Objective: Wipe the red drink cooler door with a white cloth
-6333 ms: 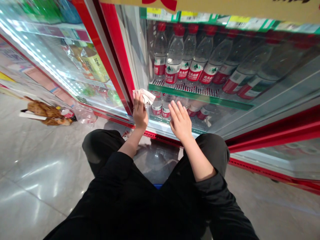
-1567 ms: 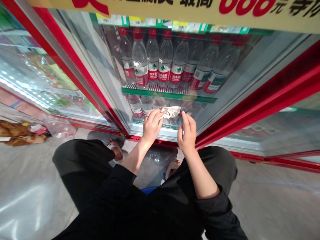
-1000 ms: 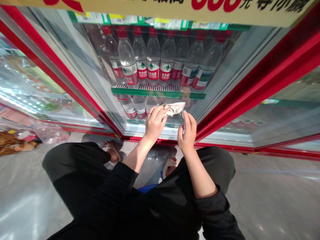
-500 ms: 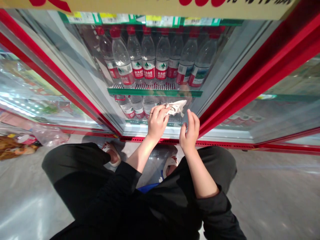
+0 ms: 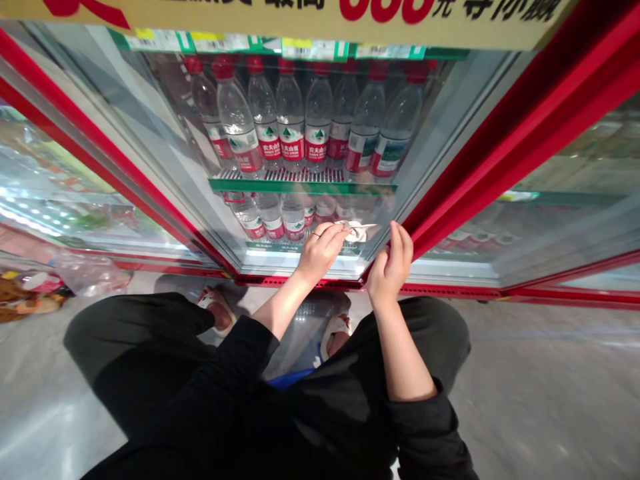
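My left hand (image 5: 323, 250) is closed on a crumpled white cloth (image 5: 358, 231), which it holds against or close to the glass door (image 5: 370, 207) of a drinks fridge. A ring shows on one finger. Beside the door's right edge, by its red frame (image 5: 450, 160), my right hand (image 5: 391, 265) is raised with nothing visible in it. Its fingers are stretched out and the thumb stands apart. Behind the glass, water bottles (image 5: 317, 127) with red caps and red-and-white labels stand in a row on a green-edged shelf (image 5: 305, 185). More bottles (image 5: 293, 217) stand below.
A yellow banner (image 5: 280, 27) crosses the top of the door. Neighbouring fridge doors (image 5: 500, 233) flank it. At the left, a clear plastic bag (image 5: 90, 272) lies on the grey floor (image 5: 540, 373). My bent knees (image 5: 145, 340) spread on both sides, near the fridge base.
My left hand and the cloth have moved down and slightly right. My right hand has shifted right towards the red frame. The view has tilted slightly, showing more of the banner.
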The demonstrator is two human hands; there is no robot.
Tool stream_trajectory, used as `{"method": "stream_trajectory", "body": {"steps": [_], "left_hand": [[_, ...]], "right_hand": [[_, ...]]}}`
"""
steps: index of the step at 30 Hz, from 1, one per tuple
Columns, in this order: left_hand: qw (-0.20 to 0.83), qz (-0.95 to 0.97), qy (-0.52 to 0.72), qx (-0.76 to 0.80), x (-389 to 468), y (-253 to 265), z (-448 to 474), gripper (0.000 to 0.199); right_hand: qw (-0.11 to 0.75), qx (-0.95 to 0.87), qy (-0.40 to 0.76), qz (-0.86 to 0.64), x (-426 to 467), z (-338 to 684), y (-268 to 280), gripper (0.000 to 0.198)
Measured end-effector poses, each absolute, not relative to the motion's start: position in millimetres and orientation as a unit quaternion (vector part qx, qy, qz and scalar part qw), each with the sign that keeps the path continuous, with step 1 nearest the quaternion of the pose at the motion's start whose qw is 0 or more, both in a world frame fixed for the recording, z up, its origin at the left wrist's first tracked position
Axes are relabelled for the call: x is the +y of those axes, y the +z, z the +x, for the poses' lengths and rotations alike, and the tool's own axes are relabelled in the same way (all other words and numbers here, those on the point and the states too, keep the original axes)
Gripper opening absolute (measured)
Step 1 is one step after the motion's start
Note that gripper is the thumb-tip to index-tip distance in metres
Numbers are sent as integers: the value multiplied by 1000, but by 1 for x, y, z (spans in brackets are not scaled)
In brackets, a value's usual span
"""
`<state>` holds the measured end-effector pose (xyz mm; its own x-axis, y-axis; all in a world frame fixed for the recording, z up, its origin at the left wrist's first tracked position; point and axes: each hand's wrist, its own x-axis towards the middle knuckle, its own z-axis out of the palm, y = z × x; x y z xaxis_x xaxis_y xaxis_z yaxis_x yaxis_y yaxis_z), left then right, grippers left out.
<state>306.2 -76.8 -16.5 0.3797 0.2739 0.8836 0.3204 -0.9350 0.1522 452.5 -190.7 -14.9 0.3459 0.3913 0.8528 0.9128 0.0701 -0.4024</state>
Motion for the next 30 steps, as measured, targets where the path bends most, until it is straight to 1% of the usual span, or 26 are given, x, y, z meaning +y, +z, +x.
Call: {"method": "stream_trajectory", "body": {"steps": [3, 6, 9, 12, 16, 20, 26, 30], "left_hand": [[13, -818, -539, -201, -81, 3, 321, 27], [12, -836, -514, -191, -86, 16, 348, 30], [4, -864, -479, -151, -90, 10, 366, 32], [-7, -881, -457, -122, -89, -7, 362, 32], [-22, -876, -459, -148, -87, -16, 343, 28], [-71, -865, -463, -177, -89, -3, 344, 32], [-115, -848, -492, -160, -87, 6, 359, 30], [-135, -858, -482, -116, -78, 1, 349, 34]], "right_hand": [[525, -509, -236, -640, -197, 457, -16, 57], [529, -501, -224, -647, -201, 463, -18, 56], [538, -489, -224, -649, -206, 467, -19, 55], [547, -473, -224, -653, -210, 467, -19, 53], [551, -458, -182, -673, -213, 464, -15, 52], [557, -462, -140, -675, -205, 461, -13, 51], [574, -480, -186, -637, -178, 461, -10, 46], [585, -474, -201, -627, -166, 461, -7, 40]]}}
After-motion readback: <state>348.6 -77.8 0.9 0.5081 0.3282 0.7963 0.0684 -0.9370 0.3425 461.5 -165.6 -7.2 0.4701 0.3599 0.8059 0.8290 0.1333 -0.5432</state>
